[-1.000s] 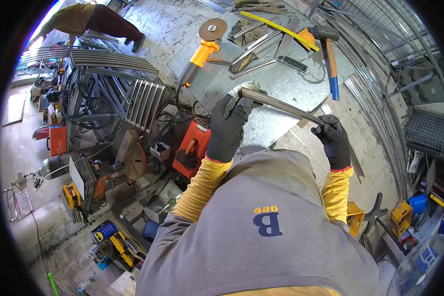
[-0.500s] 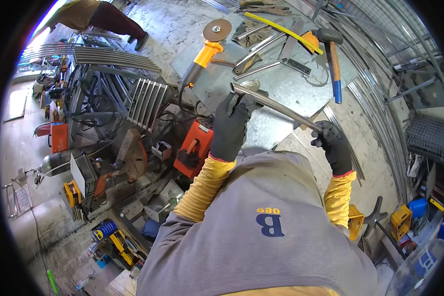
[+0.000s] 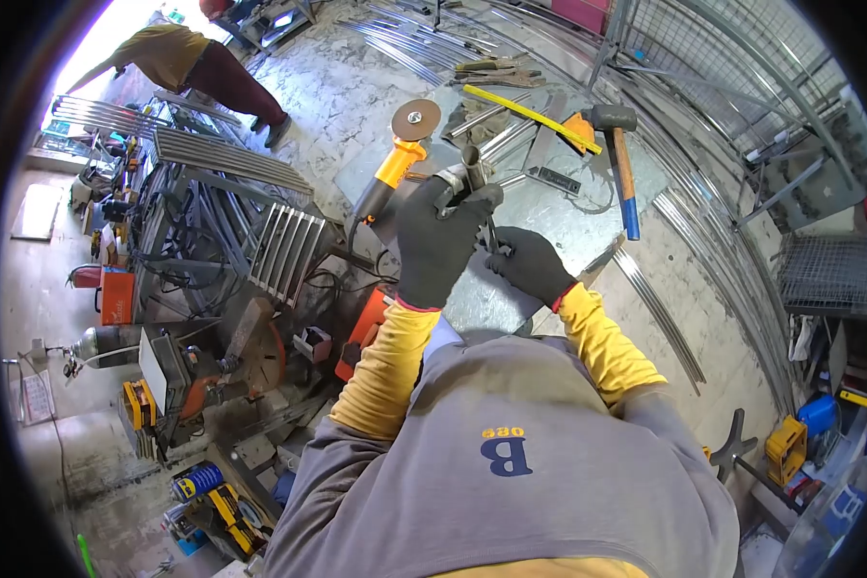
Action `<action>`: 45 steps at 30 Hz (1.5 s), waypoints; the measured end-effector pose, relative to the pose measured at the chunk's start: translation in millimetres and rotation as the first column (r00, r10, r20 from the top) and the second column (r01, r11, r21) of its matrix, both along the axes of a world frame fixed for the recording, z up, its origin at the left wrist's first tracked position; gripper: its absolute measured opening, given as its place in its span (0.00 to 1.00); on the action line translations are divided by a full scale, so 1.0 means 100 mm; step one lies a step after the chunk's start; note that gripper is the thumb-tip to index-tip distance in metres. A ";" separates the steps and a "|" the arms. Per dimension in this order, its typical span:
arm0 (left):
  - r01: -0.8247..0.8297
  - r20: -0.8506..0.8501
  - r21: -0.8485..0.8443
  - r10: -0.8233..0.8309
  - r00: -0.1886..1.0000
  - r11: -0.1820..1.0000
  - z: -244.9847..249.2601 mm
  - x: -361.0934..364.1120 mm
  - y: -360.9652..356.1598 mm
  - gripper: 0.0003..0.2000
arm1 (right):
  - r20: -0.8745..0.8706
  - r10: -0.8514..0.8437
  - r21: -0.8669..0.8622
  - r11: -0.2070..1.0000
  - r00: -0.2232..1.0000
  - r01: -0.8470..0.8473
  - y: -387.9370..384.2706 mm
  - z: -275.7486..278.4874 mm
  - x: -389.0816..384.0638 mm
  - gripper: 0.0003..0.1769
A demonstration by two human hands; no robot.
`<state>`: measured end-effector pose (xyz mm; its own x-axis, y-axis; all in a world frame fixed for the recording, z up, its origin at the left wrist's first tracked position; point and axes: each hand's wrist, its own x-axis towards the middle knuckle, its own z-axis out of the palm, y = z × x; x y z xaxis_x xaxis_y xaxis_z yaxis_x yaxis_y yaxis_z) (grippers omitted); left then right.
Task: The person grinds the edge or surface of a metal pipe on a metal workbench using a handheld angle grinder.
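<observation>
Holding metal tube (image 3: pixel 474 171) over metal sheet (image 3: pixel 592 219), toward its near corner, wrapping left hand (image 3: pixel 441 233) round upper part; curling right hand (image 3: pixel 532 264) at lower part, not making out whether pinching it. Probably checking tube at this step; calling next for steady two-handed grip.

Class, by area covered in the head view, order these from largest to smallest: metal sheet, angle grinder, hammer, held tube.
1. Metal sheet
2. Angle grinder
3. Hammer
Held tube: unsure, partly hidden by the left hand.
</observation>
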<state>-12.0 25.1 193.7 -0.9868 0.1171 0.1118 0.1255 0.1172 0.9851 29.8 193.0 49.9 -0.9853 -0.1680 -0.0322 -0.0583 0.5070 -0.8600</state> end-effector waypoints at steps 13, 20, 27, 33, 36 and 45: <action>-0.142 -0.103 -0.197 0.123 0.987 0.970 -0.10 0.12 -0.02 0.14 | -0.135 -0.017 0.102 0.994 0.991 0.031 -0.25 -0.20 -0.18 0.19; -0.115 -0.185 -0.300 0.061 0.981 0.947 -0.23 0.02 -0.05 0.15 | -0.114 0.115 0.189 0.978 0.987 -0.092 -0.16 -0.11 -0.27 0.16; -0.113 -0.183 -0.417 0.039 0.982 0.902 -0.19 0.06 -0.10 0.14 | -0.085 0.177 0.198 0.967 0.981 -0.158 -0.11 -0.09 -0.27 0.15; -0.142 -0.280 -0.445 0.014 0.960 0.884 -0.19 0.11 -0.09 0.18 | -0.061 0.169 0.229 0.962 0.984 -0.151 -0.13 -0.15 -0.24 0.14; -0.150 -0.294 -0.455 0.011 0.956 0.877 -0.19 0.12 -0.08 0.17 | -0.065 0.135 0.231 0.966 0.989 -0.116 -0.16 -0.14 -0.21 0.13; 0.079 -0.054 0.262 -0.067 0.996 0.962 -0.98 -0.04 -0.47 0.23 | -0.070 0.152 0.245 0.961 0.986 -0.131 -0.20 -0.23 -0.23 0.13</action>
<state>-16.4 -22.3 95.3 -0.9700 0.1494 0.1920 0.1685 -0.1569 0.9731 6.7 172.8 27.2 -0.9527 -0.3038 -0.0036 -0.2135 0.6779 -0.7034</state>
